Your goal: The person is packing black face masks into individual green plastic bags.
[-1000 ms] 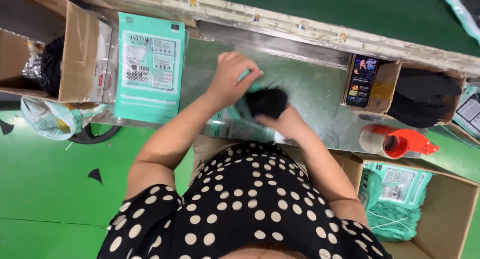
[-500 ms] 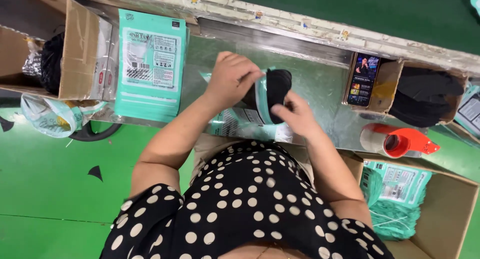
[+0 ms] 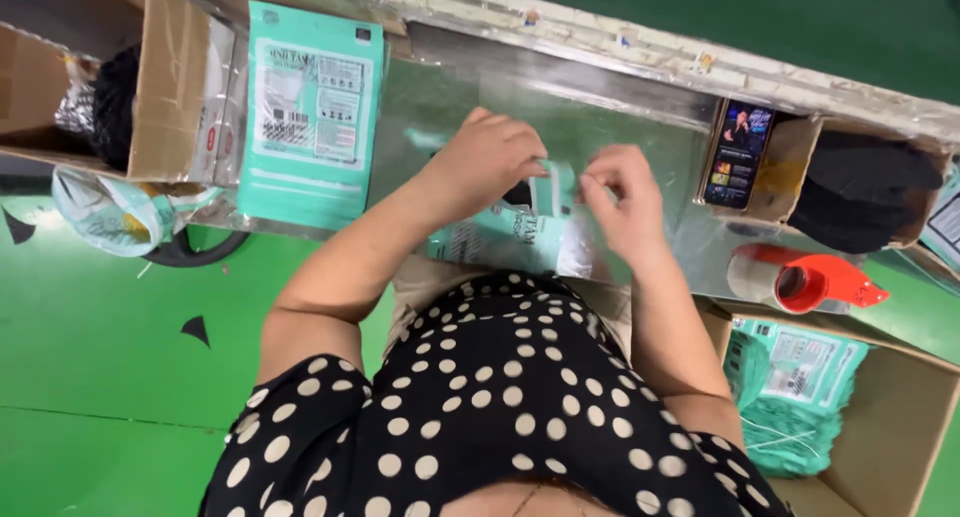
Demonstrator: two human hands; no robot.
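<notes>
Head view looks straight down on a long metal-topped bench [image 3: 620, 107] that runs from upper left to right across the frame, with a green floor [image 3: 120, 377] below it. A cardboard box [image 3: 170, 77] sits at the upper left, and a second box of filled teal packets [image 3: 800, 397] stands at the lower right. Just right of the first box lies a stack of flat teal pouches [image 3: 310, 112], upright in the frame. A phone [image 3: 738, 155] leans at the right, and a red tape dispenser [image 3: 815, 282] lies below it.

At frame centre, the teal pouch being worked [image 3: 515, 239] lies directly under both hands, its long axis running left to right, its mouth turned toward the upper middle. The left hand [image 3: 485, 162] curls over the pouch's upper left part, fingers bent and gripping the edge there, with something dark showing just beneath. The right hand [image 3: 620, 202] pinches the upper right edge between thumb and fingertips. Both hands touch the pouch; the left covers more of it, and a narrow gap separates them.
</notes>
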